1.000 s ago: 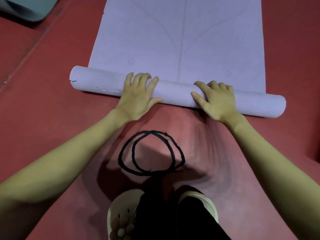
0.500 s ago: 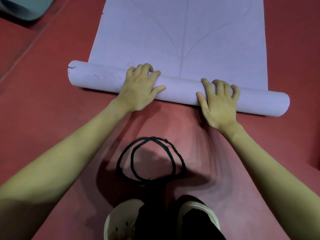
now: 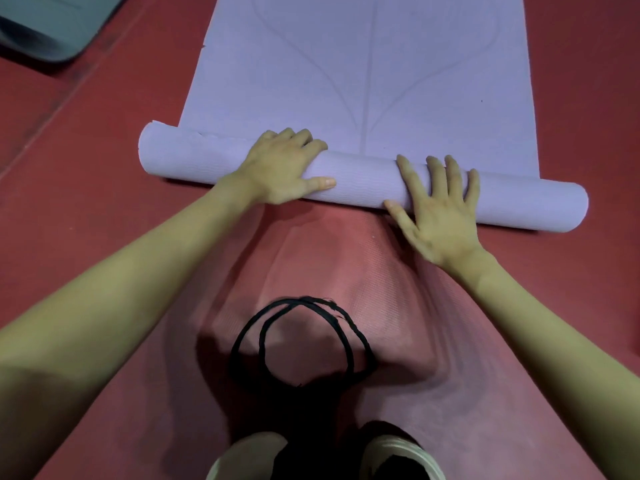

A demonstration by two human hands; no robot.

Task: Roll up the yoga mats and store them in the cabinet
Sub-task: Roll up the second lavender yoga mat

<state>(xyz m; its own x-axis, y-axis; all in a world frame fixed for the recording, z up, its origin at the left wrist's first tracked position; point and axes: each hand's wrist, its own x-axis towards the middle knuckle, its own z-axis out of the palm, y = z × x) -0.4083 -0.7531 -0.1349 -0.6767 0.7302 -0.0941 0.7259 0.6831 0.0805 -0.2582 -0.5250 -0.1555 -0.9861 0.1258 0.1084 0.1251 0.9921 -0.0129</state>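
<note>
On the red floor (image 3: 86,220), purple mat (image 3: 363,81) half-rolled; left hand (image 3: 280,168) curls over the roll's top, right hand (image 3: 440,213) w/ fingers spread presses flat on it.

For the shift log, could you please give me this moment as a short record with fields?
mat: purple mat, near end rolled into a tube, the rest flat on the red floor
left hand: on the roll, fingers curled over its top
right hand: flat on the roll, fingers spread
strap: black loop on the floor, between the arms, untouched
other mat: grey, top left corner, partly out of view
cabinet: not in view
</note>
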